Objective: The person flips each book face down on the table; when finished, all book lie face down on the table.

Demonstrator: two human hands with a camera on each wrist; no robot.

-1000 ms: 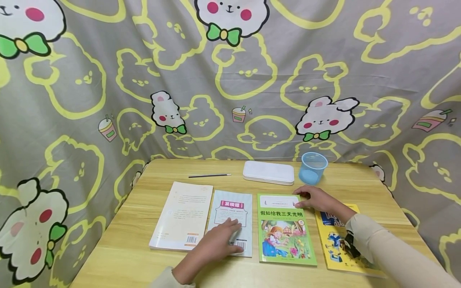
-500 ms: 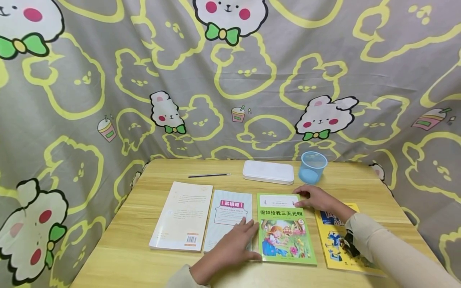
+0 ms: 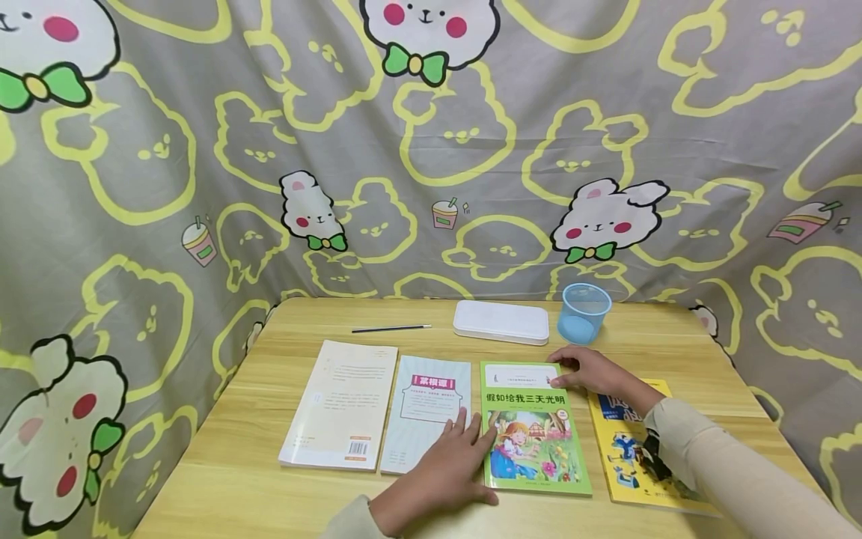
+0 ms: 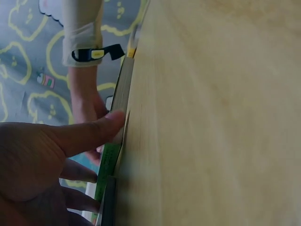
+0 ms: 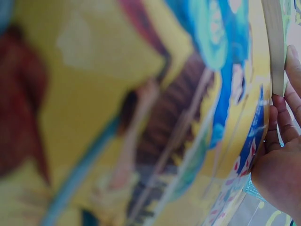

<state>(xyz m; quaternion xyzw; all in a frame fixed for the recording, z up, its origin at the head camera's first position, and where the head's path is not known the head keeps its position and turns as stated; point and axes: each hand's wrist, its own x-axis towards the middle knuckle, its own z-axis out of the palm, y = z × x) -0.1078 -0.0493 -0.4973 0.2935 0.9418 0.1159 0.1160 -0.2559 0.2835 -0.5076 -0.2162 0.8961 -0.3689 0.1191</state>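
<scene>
The green book (image 3: 539,445) lies flat on the tabletop (image 3: 222,464), cover up, third from the left in a row of four, with a hand at two of its opposite corners. The left hand (image 3: 444,464) is at the near left corner, its fingers spread and mostly straight, tips at the left edge and the index fingertip just over the cover; the thumb is at the near edge, and nothing is gripped there. The right hand (image 3: 595,374) has its fingers bent round the far right corner, the index at the far edge and the thumb by the right edge. To the left of the green book lie the pale blue book (image 3: 427,397), partly under the left hand in the head view, and then the cream book (image 3: 340,404). To the right is the yellow book (image 3: 626,449), partly covered by the right sleeve (image 3: 734,457); its blurred cover fills most of the right wrist view. A dark band (image 4: 94,54) circles that sleeve near the wrist. Behind the books, from left to right, are a thin dark pencil (image 3: 390,328), a white case (image 3: 500,322) and a clear blue cup (image 3: 584,314), standing upright near the case. Grey patterned cloth (image 3: 377,150) hangs beyond the tabletop.
</scene>
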